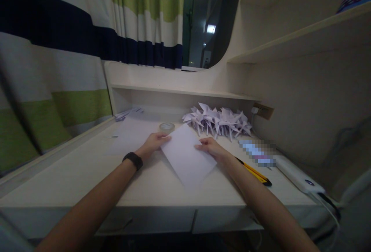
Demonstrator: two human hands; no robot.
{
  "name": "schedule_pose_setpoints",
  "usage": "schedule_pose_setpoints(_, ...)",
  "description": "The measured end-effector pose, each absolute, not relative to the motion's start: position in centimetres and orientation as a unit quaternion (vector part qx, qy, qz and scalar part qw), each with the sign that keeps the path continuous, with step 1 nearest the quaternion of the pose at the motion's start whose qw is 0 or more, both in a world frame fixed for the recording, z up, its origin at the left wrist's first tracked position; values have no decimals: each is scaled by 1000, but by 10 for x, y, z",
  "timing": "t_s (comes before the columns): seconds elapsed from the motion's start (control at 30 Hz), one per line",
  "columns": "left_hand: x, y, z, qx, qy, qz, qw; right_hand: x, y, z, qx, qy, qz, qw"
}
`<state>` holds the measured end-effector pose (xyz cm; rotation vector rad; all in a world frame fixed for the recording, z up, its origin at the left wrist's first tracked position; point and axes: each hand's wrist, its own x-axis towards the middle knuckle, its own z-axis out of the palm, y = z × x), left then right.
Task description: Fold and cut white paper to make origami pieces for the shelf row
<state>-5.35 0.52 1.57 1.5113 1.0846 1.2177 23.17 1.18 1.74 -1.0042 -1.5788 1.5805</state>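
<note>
A white sheet of paper (188, 159), turned with one corner towards me, is held up over the desk between both hands. My left hand (155, 142), with a black band on its wrist, pinches the sheet's left edge. On the opposite edge, the thumb and fingers of my right hand (213, 148) close on the paper. Just behind my left hand lies a roll of tape (167, 127). A pile of folded paper pinwheels (218, 120) sits at the back, beyond my right hand.
More white paper (130, 128) lies at the left, with folded strips (129, 114) behind it. A yellow and black utility knife (256, 172) rests beside my right forearm. Farther right are a blurred-out phone (256, 152) and a white power strip (298, 174) with cables.
</note>
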Motion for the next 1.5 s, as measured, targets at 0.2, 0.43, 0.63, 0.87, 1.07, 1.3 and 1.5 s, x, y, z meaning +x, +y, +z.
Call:
schedule_pose_setpoints(0.2,-59,10,13,587,446,505,449,233,23,13,-409,-587,583,385)
schedule_pose_setpoints(0.43,-59,12,13,554,455,530,452,232,20,16,-415,-566,588,401)
schedule_pose_setpoints(0.63,-59,12,9,573,408,491,514,232,16,12,-354,-587,634,359)
schedule_pose_setpoints(0.87,-60,9,11,573,373,484,546,231,15,16,-358,-572,630,384)
schedule_pose_setpoints(1.07,-57,4,16,556,396,511,523,228,11,19,-368,-554,629,403)
schedule_pose_setpoints(1.3,-60,12,9,559,389,517,519,230,7,25,-351,-579,641,361)
schedule_pose_setpoints(1.5,-65,16,4,568,391,504,521,232,5,27,-350,-604,627,346)
